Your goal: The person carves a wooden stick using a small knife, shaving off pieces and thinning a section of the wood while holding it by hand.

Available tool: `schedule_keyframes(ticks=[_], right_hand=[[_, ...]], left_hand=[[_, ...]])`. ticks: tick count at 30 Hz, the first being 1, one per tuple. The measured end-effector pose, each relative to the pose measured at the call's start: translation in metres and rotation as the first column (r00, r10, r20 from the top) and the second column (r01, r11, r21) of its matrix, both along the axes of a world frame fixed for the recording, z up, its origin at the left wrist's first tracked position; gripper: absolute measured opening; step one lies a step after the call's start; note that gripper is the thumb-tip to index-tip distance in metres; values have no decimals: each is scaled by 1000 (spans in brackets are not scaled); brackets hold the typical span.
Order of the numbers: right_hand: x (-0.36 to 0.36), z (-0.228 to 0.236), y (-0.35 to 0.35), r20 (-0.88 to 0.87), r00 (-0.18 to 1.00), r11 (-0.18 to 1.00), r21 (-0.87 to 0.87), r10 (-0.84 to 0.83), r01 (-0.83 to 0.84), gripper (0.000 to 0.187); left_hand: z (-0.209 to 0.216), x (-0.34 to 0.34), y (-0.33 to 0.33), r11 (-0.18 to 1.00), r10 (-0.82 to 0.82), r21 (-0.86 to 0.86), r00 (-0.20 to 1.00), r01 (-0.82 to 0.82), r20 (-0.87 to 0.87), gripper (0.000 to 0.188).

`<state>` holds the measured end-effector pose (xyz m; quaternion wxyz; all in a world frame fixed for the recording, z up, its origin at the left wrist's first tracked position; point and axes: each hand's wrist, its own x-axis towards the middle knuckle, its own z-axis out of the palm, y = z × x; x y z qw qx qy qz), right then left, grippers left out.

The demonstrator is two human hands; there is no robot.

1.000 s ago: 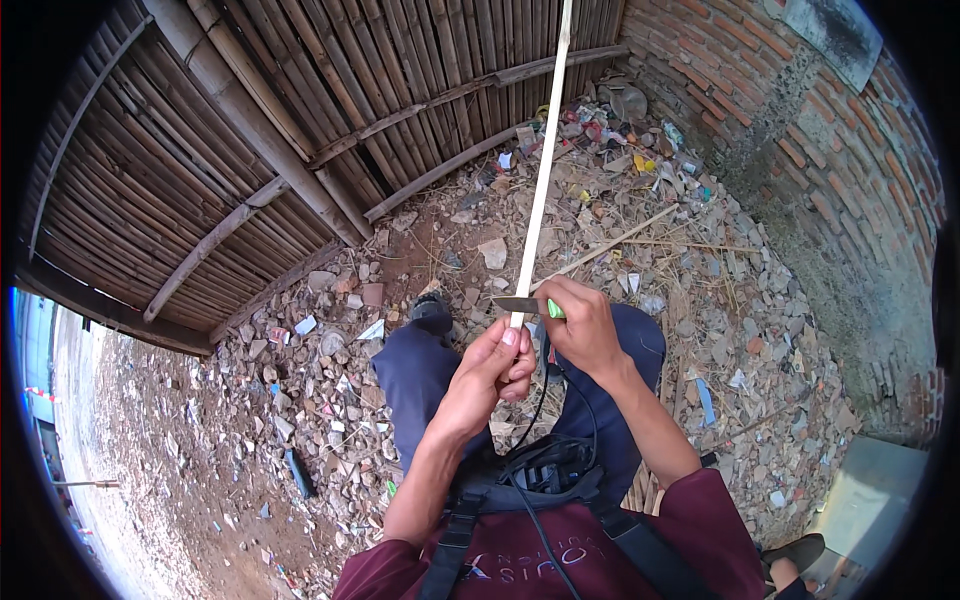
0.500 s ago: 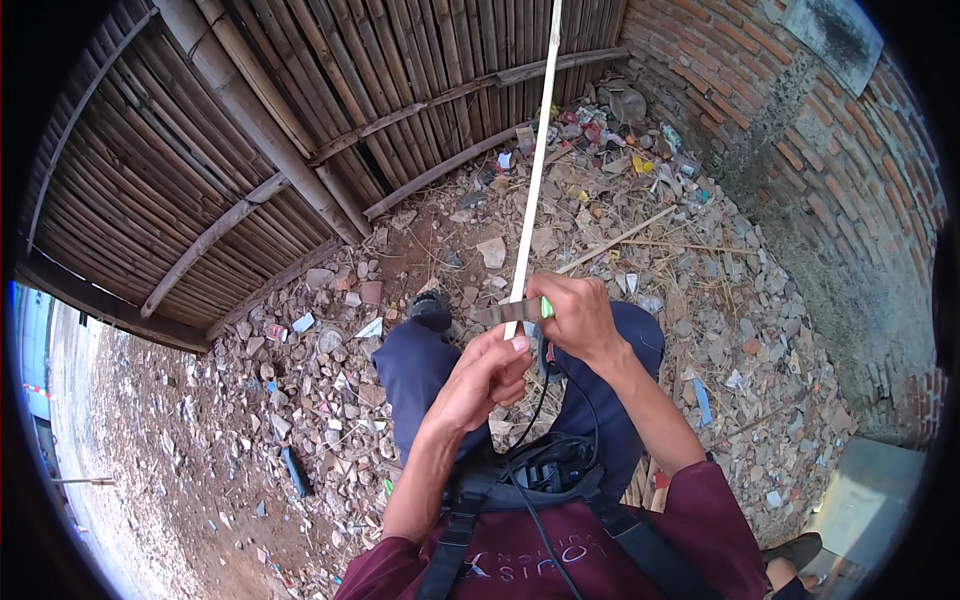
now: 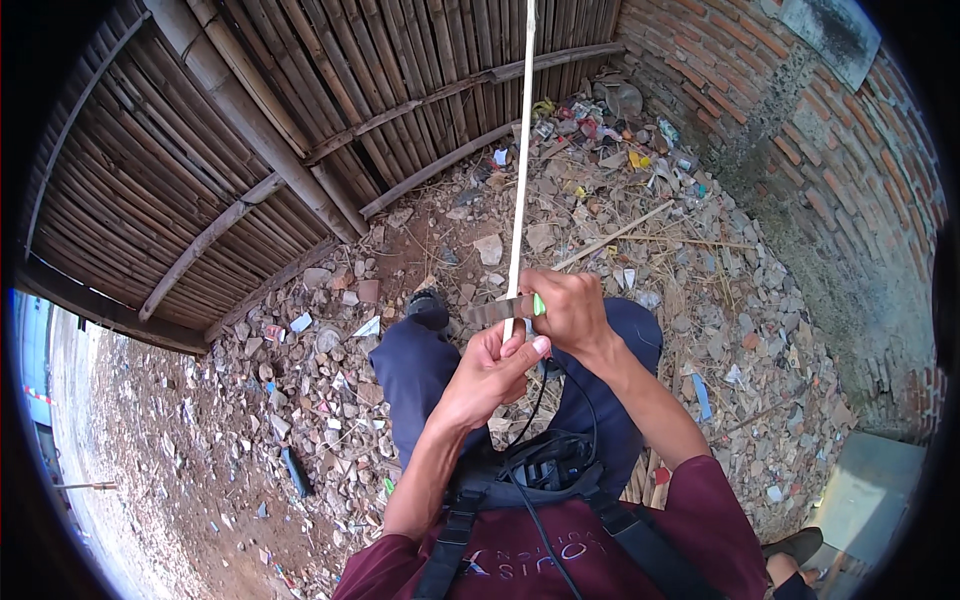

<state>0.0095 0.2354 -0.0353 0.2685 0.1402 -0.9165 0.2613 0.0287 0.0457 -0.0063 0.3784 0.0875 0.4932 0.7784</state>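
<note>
"Two walls head the list?"

"Two: one slatted wall of poles, upper left of the frame; one brick wall, upper right. Next, rubble-strewn ground, middle and lower left."

"Next in size?"

"Trouser legs, one pair, dark blue, knees bent, lower centre. Then one pale strip, long and slender, running from the top edge down to the centre."

"Hands?"

"Two, near the centre. Left hand: fingers curled in around the strip's lower end, thumb lying out to the right. Right hand: closed around a knife handle, green, mostly covered; where its thumb rests, I cannot tell."

"Smallest?"

"One knife blade, dark grey, lying across the strip just above the left hand, tip toward the left of the frame. Which way the edge faces is too small to tell."

"Notes on use?"

"By judgement: shallow slant and light, even pressure, lest the edge dig in. Lower end pinned firmly, as the long free length may sway. Left thumb and fingertips best tucked clear of the edge's path, being so near the blade."
</note>
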Motion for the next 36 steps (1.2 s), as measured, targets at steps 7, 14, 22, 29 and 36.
schedule_keyframes(ticks=[7,14,22,29,36], right_hand=[[-2,-6,1,32,999,999,-34,-27,28,20],[0,-5,-4,57,997,997,-57,-56,59,19],[-3,-3,-7,29,994,991,-80,-103,105,9],[-12,2,-7,22,985,979,-107,-170,172,7],[-72,17,61,-117,894,899,-132,-432,417,21]], left_hand=[[-4,4,-1,1000,-7,20,1000,7,-8,26],[-10,4,-4,999,-31,13,997,32,-71,26],[-13,5,-3,996,17,-86,981,-34,-191,29],[-14,11,-2,996,46,-66,973,-62,-227,29],[-25,52,-6,973,-111,-225,967,58,-230,37]])
